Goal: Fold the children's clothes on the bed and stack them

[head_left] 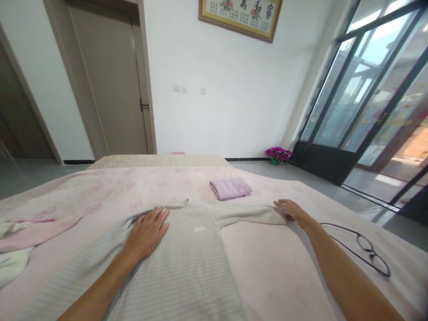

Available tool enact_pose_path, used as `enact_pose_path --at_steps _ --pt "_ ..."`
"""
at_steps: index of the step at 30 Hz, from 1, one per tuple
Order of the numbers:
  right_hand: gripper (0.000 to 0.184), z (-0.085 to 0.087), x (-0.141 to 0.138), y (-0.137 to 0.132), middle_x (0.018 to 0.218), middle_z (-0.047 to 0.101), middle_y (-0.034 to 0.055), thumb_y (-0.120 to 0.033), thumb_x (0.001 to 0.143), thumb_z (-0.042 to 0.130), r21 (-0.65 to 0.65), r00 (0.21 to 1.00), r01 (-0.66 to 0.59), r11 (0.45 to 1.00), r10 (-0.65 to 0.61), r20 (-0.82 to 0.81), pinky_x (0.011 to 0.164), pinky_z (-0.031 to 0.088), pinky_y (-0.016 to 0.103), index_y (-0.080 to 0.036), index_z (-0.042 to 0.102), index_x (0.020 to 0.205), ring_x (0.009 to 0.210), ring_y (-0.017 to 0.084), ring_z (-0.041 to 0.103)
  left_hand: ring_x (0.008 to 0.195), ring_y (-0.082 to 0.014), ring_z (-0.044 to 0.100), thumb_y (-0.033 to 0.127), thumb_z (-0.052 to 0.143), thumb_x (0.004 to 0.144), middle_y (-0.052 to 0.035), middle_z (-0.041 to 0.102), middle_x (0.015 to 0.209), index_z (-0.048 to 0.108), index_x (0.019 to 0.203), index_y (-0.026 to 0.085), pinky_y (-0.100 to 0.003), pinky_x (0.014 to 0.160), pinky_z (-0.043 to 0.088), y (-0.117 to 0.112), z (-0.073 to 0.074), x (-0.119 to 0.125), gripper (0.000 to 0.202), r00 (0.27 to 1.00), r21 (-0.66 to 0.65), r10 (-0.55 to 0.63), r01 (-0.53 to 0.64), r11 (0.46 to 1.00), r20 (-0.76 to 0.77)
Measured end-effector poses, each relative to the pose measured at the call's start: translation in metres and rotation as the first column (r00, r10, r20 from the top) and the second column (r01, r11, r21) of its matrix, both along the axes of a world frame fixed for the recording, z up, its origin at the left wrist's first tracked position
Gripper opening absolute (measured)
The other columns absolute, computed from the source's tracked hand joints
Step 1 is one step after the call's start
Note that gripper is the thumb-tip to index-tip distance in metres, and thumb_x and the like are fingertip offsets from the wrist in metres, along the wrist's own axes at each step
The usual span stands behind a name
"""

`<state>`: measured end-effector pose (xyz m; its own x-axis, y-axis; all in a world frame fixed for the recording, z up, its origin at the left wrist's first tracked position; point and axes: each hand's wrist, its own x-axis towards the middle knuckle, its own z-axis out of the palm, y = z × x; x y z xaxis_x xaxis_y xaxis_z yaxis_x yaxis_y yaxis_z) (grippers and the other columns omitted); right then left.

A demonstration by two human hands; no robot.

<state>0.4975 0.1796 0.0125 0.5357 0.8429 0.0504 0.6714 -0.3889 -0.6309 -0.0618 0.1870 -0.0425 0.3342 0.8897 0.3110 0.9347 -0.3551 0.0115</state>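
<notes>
A pale striped long-sleeved shirt (187, 258) lies spread out, its neckline away from me and a small white mark on the chest. My left hand (147, 232) rests flat on the shoulder at the left of the neckline, fingers stretched out. Off to the right, one sleeve (254, 213) reaches straight out, and my right hand (290, 209) has its fingers closed on the cuff; part of the grip is hidden. The other sleeve lies slanting down to the left, partly behind my left forearm.
Beneath everything is a pink flowered bed cover (267, 263). A folded lilac cloth (230, 188) sits beyond the sleeve. Black-framed glasses (364, 243) lie by my right forearm, with more clothes (30, 240) at the left. Purple flowers (278, 154) stand on the floor by the glass door.
</notes>
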Motion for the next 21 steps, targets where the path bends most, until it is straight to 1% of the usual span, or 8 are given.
enact_pose_path --at_steps 4,8,12,14,16,17,19,21 --pt "0.063 -0.005 -0.016 -0.007 0.096 0.071 0.0152 -0.034 0.071 0.069 0.064 0.999 0.04 0.997 -0.039 -0.015 0.068 0.049 0.03 -0.007 0.06 0.127 0.084 0.024 0.066 0.137 -0.0249 0.043 0.039 0.034 0.099 -0.0115 0.048 0.149 0.05 0.142 0.021 -0.043 0.111 0.033 0.0 -0.001 0.0 0.05 1.0 0.002 0.001 -0.001 1.0 -0.025" --pt "0.061 -0.005 -0.013 -0.002 0.094 0.071 0.0125 -0.03 0.075 0.065 0.078 0.998 0.053 0.996 -0.055 0.03 0.07 0.05 0.03 -0.007 0.057 0.132 0.083 0.023 0.067 0.137 -0.025 0.043 0.039 0.034 0.099 -0.0113 0.047 0.15 0.049 0.143 0.021 -0.043 0.111 0.033 -0.001 0.0 0.0 0.05 1.0 -0.006 0.005 -0.005 1.0 -0.028" --pt "0.047 -0.002 -0.003 0.0 0.105 0.07 0.0123 -0.028 0.08 0.062 -0.113 0.955 0.053 0.992 -0.017 0.298 0.08 0.049 0.031 -0.014 0.062 0.125 0.098 0.024 0.066 0.137 -0.0249 0.043 0.039 0.034 0.099 -0.0116 0.047 0.15 0.049 0.142 0.02 -0.043 0.111 0.033 -0.002 0.002 0.0 0.05 0.999 0.0 -0.001 0.001 1.0 -0.036" --pt "0.042 0.001 -0.009 0.001 0.117 0.066 0.0163 -0.029 0.084 0.059 -0.159 0.875 0.094 0.983 -0.005 0.484 0.086 0.048 0.036 -0.015 0.063 0.124 0.107 0.028 0.063 0.137 -0.0245 0.044 0.039 0.034 0.099 -0.0115 0.048 0.15 0.049 0.142 0.02 -0.042 0.111 0.033 -0.003 0.003 0.0 0.05 0.999 0.002 -0.003 0.003 1.0 -0.039" --pt "0.042 0.002 -0.027 0.002 0.126 0.061 0.0207 -0.031 0.09 0.053 -0.122 0.762 0.087 0.989 0.013 0.648 0.091 0.046 0.043 -0.014 0.061 0.127 0.113 0.032 0.06 0.136 -0.0242 0.044 0.038 0.035 0.099 -0.0112 0.048 0.15 0.049 0.142 0.02 -0.042 0.111 0.032 -0.003 0.003 0.001 0.049 0.999 0.005 -0.002 0.002 1.0 -0.038" --pt "0.042 0.002 -0.041 0.002 0.128 0.059 0.0213 -0.032 0.092 0.05 -0.1 0.712 0.033 0.994 0.047 0.7 0.094 0.044 0.047 -0.014 0.06 0.129 0.117 0.033 0.057 0.136 -0.0242 0.044 0.038 0.035 0.099 -0.0111 0.048 0.149 0.05 0.142 0.02 -0.042 0.111 0.032 -0.002 0.002 0.001 0.049 0.999 0.006 -0.001 0.002 1.0 -0.038" --pt "0.046 -0.002 -0.074 0.003 0.134 0.058 0.019 -0.037 0.098 0.041 -0.115 0.681 -0.166 0.979 0.198 0.705 0.1 0.042 0.046 -0.015 0.056 0.135 0.121 0.031 0.055 0.136 -0.0246 0.044 0.038 0.035 0.099 -0.0111 0.048 0.149 0.05 0.142 0.02 -0.043 0.111 0.033 -0.001 0.001 0.001 0.049 0.999 0.007 0.0 0.001 1.0 -0.038" --pt "0.049 -0.012 -0.109 0.002 0.145 0.051 0.0154 -0.039 0.101 0.033 -0.159 0.605 -0.403 0.901 0.392 0.693 0.109 0.035 0.045 -0.017 0.048 0.143 0.134 0.028 0.045 0.136 -0.0247 0.044 0.038 0.034 0.099 -0.0113 0.048 0.149 0.05 0.142 0.02 -0.043 0.111 0.033 0.0 -0.001 0.0 0.049 0.999 0.01 -0.001 0.001 1.0 -0.043"
